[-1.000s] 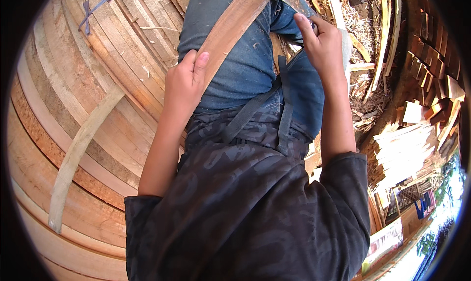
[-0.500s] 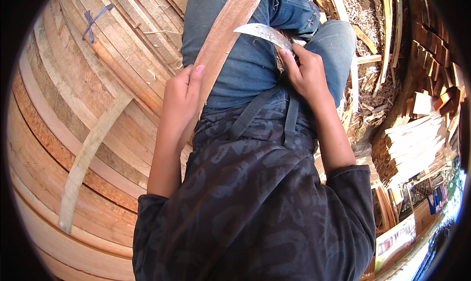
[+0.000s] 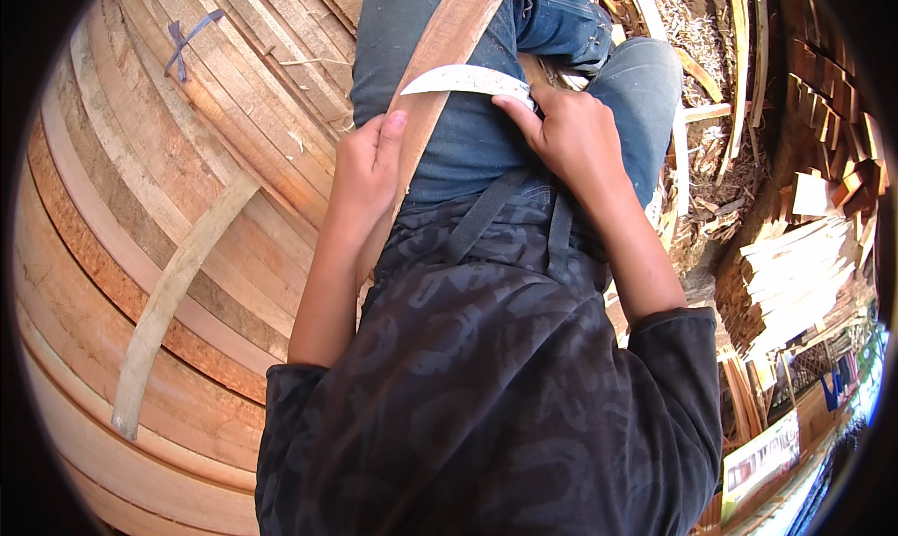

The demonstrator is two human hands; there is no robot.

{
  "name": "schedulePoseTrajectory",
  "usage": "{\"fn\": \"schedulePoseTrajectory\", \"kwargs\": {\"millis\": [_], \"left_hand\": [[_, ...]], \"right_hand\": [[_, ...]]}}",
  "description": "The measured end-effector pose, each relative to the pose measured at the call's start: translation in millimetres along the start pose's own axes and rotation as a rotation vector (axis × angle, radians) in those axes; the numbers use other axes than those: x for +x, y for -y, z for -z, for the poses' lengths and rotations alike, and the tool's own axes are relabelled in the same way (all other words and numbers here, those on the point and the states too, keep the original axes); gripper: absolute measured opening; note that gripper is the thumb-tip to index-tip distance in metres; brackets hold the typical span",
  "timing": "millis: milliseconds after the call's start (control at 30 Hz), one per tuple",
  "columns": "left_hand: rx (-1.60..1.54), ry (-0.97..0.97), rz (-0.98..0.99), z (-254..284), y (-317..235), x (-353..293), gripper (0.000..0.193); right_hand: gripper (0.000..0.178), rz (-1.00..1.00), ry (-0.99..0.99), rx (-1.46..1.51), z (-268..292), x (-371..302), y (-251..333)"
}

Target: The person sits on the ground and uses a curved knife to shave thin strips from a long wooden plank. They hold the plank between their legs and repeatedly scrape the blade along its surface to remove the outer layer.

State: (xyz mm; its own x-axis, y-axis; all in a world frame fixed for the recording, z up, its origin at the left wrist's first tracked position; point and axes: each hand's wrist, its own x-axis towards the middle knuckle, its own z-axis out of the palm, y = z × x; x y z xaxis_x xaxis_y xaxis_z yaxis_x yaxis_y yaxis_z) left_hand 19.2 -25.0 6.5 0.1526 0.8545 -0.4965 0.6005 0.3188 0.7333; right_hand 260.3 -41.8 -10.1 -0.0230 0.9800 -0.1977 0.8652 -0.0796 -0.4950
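A long reddish-brown wooden plank [image 3: 456, 33] slants across my thigh from the top edge down past my left side. My left hand [image 3: 371, 158] is closed on its near part, with the thumb lying along the upper face. In my right hand [image 3: 572, 134] is a knife with a curved, pale metal blade [image 3: 460, 79]; my fingers hide its handle. The blade points left and lies across the plank, a little beyond my left thumb. Whether its edge touches the wood I cannot tell.
Long boards [image 3: 210, 246] are laid side by side at my left, with a loose curved strip [image 3: 178, 297] and a dark tie [image 3: 184, 45] on them. Shavings and offcuts [image 3: 703, 21] litter the ground at far right. Stacked wood pieces [image 3: 795, 274] stand at the right.
My right hand has moved the knife left and slightly nearer, so its blade now crosses the plank. My left hand keeps its grip, shifted slightly right in the picture.
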Motion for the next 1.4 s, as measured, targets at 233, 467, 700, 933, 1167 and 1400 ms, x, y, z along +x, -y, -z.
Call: {"fn": "schedulePoseTrajectory", "kwargs": {"millis": [233, 467, 700, 933, 1167, 1400], "left_hand": [[0.049, -0.029, -0.023, -4, -3, 0, 0.05], [0.028, -0.044, -0.01, -6, -4, 0, 0.051], [-0.037, -0.045, 0.024, -3, 0, -7, 0.052], [0.021, -0.006, 0.015, -2, -1, -7, 0.052], [0.065, -0.01, 0.01, -5, -10, 1, 0.052], [0.096, -0.011, 0.002, -3, -7, 0, 0.052]], "right_hand": [[0.059, 0.047, -0.039, -0.099, 0, 6, -10], [0.055, 0.089, -0.088, -0.138, 2, 13, -11], [0.061, -0.506, -0.12, 0.028, 29, 57, -91], [0.069, -0.574, -0.236, -0.099, 88, 25, -149], [0.059, -0.218, 0.032, 0.02, 31, 10, -43], [0.058, 0.013, 0.002, -0.109, 6, 27, -19]]}}
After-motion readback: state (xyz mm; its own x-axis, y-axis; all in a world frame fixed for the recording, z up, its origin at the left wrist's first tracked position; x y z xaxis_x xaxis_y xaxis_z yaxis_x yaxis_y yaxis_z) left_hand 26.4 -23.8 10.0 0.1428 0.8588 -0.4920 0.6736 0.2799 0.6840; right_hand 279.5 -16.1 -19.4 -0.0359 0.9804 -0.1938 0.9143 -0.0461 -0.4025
